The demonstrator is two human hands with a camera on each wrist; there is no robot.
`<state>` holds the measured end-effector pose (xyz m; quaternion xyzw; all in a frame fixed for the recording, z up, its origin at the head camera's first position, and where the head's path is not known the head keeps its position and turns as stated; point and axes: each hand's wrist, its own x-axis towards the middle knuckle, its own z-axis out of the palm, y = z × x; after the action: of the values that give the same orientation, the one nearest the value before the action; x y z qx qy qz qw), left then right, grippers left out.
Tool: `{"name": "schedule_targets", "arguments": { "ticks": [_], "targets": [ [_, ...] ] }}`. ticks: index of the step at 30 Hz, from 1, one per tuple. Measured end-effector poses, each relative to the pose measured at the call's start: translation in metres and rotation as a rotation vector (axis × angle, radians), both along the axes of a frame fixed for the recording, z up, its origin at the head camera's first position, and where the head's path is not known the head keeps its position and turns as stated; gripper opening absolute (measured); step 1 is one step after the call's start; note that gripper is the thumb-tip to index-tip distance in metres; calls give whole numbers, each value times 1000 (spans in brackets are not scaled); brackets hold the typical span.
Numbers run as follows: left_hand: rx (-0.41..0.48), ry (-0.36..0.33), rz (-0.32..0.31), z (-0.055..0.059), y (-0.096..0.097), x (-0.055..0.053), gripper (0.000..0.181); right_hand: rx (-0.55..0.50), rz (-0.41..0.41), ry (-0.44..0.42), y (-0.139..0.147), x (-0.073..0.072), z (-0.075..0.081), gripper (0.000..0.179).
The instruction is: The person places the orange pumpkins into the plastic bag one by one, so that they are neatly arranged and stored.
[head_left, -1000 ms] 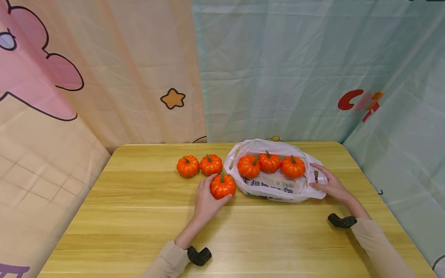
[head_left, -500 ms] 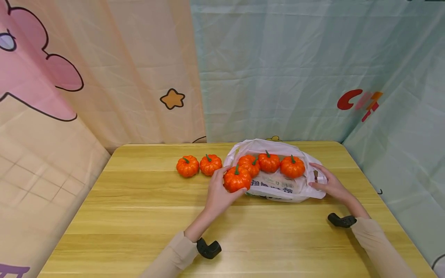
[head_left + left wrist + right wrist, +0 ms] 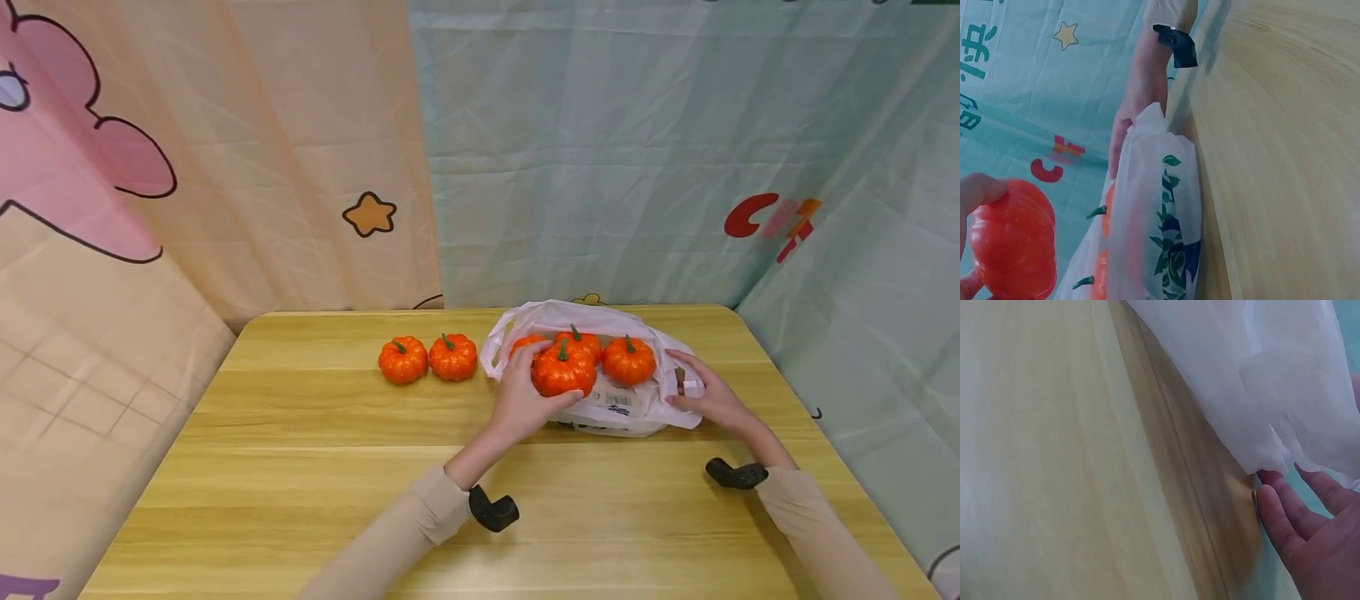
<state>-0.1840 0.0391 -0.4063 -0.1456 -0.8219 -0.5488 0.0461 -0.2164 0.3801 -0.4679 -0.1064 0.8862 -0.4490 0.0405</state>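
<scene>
My left hand (image 3: 521,398) grips a small orange pumpkin (image 3: 564,375) with a green stem, thumb and fingers at its sides. It is over the open mouth of a white plastic bag (image 3: 630,425). In the left wrist view, the held pumpkin (image 3: 1017,240) is beside the bag (image 3: 1147,250), which has a printed leaf pattern. Three more pumpkins lie inside; the left one (image 3: 525,343) is partly hidden by my hand, the right one (image 3: 628,361) shows well. At the bag's right end, my right hand (image 3: 712,402) holds its edge; the fingertips (image 3: 1272,481) meet the plastic.
Two more pumpkins, one at the left (image 3: 402,360) and one beside it (image 3: 453,357), sit on the wooden table (image 3: 300,467) left of the bag. Printed curtains (image 3: 615,167) rise behind the table and at both sides.
My left hand has carried the pumpkin rightward and up from the table left of the bag to over its opening. The right hand has stayed at the bag's edge.
</scene>
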Motion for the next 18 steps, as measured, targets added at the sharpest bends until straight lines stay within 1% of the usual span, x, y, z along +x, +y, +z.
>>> {"name": "schedule_targets", "arguments": {
  "ticks": [3,9,11,15,18],
  "targets": [
    [-1,-29,-22,-1,10,-2,76,11,2,8,2,1,0,83],
    [-18,-28,-46,-4,26,-3,74,27,14,38,6,2,-1,82],
    [-23,-28,-45,-5,32,-7,74,25,16,44,7,2,-2,82],
    [-66,-29,-36,-6,43,-16,74,23,15,49,8,2,-1,81],
    [-108,-57,-39,-7,50,-22,75,23,14,45,8,2,-1,81]
  ]
}}
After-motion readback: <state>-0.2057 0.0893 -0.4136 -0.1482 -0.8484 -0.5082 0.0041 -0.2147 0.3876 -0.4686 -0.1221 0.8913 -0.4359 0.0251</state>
